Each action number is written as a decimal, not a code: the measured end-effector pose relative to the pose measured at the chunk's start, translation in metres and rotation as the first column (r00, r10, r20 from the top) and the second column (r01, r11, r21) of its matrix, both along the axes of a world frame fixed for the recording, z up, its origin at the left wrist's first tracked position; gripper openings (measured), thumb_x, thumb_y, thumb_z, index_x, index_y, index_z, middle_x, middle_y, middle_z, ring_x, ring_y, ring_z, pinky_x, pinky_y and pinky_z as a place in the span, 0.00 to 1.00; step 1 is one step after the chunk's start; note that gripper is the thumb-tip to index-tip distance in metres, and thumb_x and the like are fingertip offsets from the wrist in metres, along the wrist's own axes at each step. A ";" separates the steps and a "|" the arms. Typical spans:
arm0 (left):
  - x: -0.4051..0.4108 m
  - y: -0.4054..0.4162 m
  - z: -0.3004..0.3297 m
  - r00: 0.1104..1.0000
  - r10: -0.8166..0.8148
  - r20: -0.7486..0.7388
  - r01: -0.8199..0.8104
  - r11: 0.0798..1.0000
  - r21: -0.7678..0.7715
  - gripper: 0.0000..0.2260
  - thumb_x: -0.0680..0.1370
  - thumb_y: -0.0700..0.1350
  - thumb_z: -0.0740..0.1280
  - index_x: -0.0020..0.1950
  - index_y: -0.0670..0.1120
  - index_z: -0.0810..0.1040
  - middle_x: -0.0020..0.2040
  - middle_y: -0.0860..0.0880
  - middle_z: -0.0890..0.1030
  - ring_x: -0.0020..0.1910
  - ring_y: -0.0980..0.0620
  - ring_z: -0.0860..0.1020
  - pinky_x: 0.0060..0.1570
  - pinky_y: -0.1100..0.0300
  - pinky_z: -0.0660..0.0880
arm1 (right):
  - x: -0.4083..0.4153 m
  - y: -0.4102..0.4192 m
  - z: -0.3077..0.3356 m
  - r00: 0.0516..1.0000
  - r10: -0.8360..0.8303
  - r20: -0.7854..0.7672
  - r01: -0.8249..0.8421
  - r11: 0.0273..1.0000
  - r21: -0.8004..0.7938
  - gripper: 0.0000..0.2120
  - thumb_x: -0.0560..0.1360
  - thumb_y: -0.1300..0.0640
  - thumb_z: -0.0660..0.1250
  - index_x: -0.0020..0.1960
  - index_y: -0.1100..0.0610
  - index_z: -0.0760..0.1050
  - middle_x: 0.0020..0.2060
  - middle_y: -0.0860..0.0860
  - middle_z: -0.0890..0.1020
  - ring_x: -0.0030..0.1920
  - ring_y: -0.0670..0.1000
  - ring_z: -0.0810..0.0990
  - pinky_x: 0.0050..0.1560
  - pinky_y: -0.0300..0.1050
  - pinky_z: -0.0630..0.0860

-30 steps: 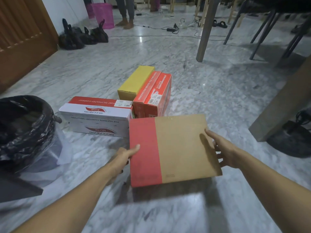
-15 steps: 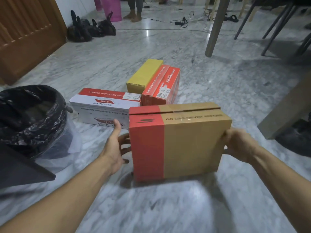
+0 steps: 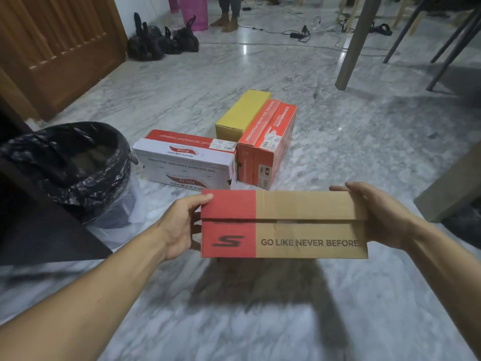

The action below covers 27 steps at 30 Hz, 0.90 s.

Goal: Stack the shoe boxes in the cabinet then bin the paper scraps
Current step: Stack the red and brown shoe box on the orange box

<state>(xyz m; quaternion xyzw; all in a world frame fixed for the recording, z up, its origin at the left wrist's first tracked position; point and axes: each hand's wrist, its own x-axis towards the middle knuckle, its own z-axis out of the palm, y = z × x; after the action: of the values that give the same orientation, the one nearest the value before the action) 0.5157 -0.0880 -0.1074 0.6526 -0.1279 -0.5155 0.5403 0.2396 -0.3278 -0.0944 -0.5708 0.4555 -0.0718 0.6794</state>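
I hold a brown and red shoe box (image 3: 299, 225) off the marble floor, its printed side facing me. My left hand (image 3: 182, 225) grips its red end, thumb on top. My right hand (image 3: 377, 214) grips the brown end, fingers over the top edge. Behind it on the floor lie a white and red shoe box (image 3: 184, 162), an orange-red shoe box (image 3: 268, 144) and a yellow box (image 3: 244, 110). No paper scraps show.
A bin lined with a black bag (image 3: 70, 162) stands at the left, next to a dark furniture edge (image 3: 39, 230). A wooden door (image 3: 57, 48) is at the far left. Table legs (image 3: 356, 43) and chair legs stand at the back right. A person's feet (image 3: 229, 22) and cables lie far back.
The brown and red box has been lifted and tipped back, so its printed long side now faces me. Both hands shifted to grip its two ends.
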 end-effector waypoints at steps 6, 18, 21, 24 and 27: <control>-0.019 0.044 0.037 0.995 -0.005 0.104 0.004 1.000 0.006 0.20 0.74 0.64 0.64 0.59 0.55 0.81 0.50 0.46 0.82 0.53 0.43 0.80 0.50 0.43 0.78 | -0.006 0.045 0.042 0.995 0.102 0.022 -0.099 0.988 -0.116 0.17 0.78 0.46 0.61 0.53 0.57 0.82 0.35 0.56 0.76 0.33 0.53 0.77 0.35 0.51 0.77; -0.087 0.186 0.171 0.972 0.025 0.234 0.003 0.993 -0.118 0.09 0.71 0.52 0.71 0.49 0.63 0.83 0.51 0.49 0.81 0.46 0.49 0.78 0.49 0.47 0.76 | -0.053 0.161 0.168 0.961 0.274 0.040 -0.243 0.904 -0.351 0.38 0.51 0.42 0.84 0.57 0.55 0.79 0.49 0.54 0.86 0.46 0.58 0.85 0.42 0.64 0.82; -0.107 0.227 0.211 0.953 0.111 0.284 -0.069 0.986 -0.153 0.11 0.74 0.48 0.70 0.37 0.65 0.83 0.48 0.49 0.83 0.48 0.48 0.78 0.51 0.46 0.75 | -0.057 0.196 0.200 0.950 0.303 0.074 -0.249 0.880 -0.404 0.36 0.55 0.44 0.83 0.59 0.56 0.78 0.49 0.52 0.86 0.47 0.59 0.86 0.42 0.64 0.81; -0.116 0.270 0.242 0.919 0.204 0.338 -0.146 0.971 -0.187 0.11 0.70 0.51 0.75 0.52 0.60 0.83 0.49 0.53 0.85 0.50 0.52 0.81 0.59 0.48 0.75 | -0.053 0.230 0.232 0.928 0.344 0.141 -0.265 0.878 -0.399 0.24 0.61 0.49 0.79 0.54 0.53 0.78 0.45 0.49 0.87 0.47 0.59 0.86 0.48 0.70 0.79; -0.114 0.316 0.269 0.866 0.244 0.437 -0.170 0.965 -0.201 0.48 0.57 0.58 0.81 0.74 0.52 0.67 0.62 0.53 0.79 0.55 0.57 0.77 0.61 0.56 0.69 | -0.039 0.264 0.257 0.909 0.380 0.170 -0.286 0.866 -0.409 0.41 0.54 0.45 0.85 0.63 0.54 0.75 0.55 0.51 0.84 0.49 0.57 0.85 0.44 0.67 0.81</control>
<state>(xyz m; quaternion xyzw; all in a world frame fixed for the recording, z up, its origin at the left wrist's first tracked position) 0.4018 0.2278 0.1619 0.7214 -0.2206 -0.2744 0.5964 0.2007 -0.0639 0.1626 -0.7471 0.2394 -0.1084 0.6106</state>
